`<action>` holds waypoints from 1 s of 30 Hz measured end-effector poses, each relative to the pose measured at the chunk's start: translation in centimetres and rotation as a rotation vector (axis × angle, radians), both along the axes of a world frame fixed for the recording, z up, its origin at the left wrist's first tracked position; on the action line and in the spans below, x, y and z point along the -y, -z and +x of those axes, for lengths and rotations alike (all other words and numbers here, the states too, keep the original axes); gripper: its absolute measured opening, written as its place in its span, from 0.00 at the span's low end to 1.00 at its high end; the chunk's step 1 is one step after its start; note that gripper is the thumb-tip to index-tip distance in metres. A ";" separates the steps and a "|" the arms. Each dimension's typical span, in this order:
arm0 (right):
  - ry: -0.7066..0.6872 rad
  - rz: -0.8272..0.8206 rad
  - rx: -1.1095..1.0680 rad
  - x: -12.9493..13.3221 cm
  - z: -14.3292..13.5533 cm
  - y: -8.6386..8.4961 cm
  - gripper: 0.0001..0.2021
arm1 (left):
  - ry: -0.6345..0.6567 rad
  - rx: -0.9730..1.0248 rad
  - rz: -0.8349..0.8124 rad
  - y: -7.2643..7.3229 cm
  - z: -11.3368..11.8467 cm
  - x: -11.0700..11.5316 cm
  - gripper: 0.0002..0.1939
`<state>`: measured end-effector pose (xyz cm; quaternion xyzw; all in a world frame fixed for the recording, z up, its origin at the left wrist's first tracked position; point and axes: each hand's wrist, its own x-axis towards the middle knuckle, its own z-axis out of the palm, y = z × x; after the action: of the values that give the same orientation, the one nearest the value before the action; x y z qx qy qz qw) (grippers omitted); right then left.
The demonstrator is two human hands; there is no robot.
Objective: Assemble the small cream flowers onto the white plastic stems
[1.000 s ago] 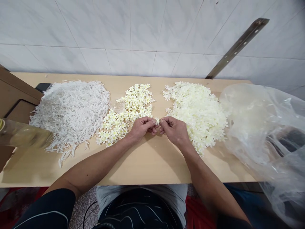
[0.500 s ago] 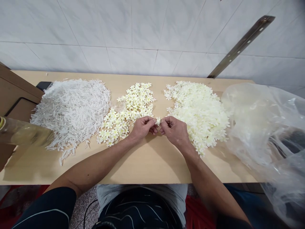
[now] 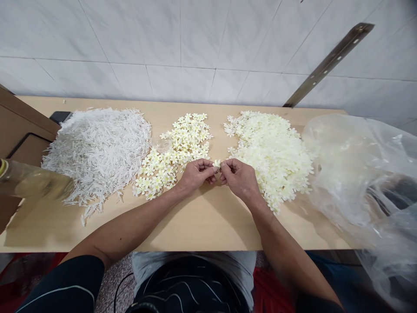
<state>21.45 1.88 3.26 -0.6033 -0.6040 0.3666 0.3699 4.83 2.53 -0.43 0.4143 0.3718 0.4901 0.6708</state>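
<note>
A small pale-yellow artificial flower [image 3: 216, 163] is pinched between both hands above the middle of the table. My left hand [image 3: 197, 174] is closed, thumb and forefinger at the flower's left side. My right hand [image 3: 239, 175] is closed too, its fingertips meeting the flower from the right; a tiny part there is too small to make out. Just behind my left hand lies a spread of flowers with yellow centres [image 3: 177, 145]. A larger, paler heap of loose flowers [image 3: 272, 154] sits beside and beyond my right hand.
White thin stem-like pieces [image 3: 100, 148] form a big heap at the left. A clear plastic bottle [image 3: 35, 180] lies near that heap. At the right a translucent plastic bag [image 3: 352, 165] hangs over the table [image 3: 202, 230]. A metal bracket [image 3: 329, 65] leans on the tiled wall.
The flower has tilted slightly between my fingers, and my left thumb has shifted a little across it. The piles stay as they were.
</note>
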 end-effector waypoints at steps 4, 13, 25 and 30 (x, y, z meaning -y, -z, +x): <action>-0.030 -0.044 -0.067 0.2 0.0 -0.5 0.12 | 0.014 0.013 -0.026 -0.3 -0.2 0.0 0.22; -0.126 -0.065 -0.158 -0.4 1.0 0.4 0.17 | 0.068 0.030 -0.030 -0.4 -0.7 -0.2 0.21; -0.111 -0.042 -0.134 -0.4 0.9 0.6 0.18 | 0.024 0.011 -0.003 -0.3 -0.3 -0.2 0.19; -0.131 -0.039 -0.186 -0.2 0.6 0.2 0.20 | 0.013 0.019 -0.011 -0.2 -0.3 -0.2 0.19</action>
<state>22.03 2.09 3.08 -0.5330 -0.5980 0.4559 0.3879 4.52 2.71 -0.23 0.4086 0.3654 0.4875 0.6796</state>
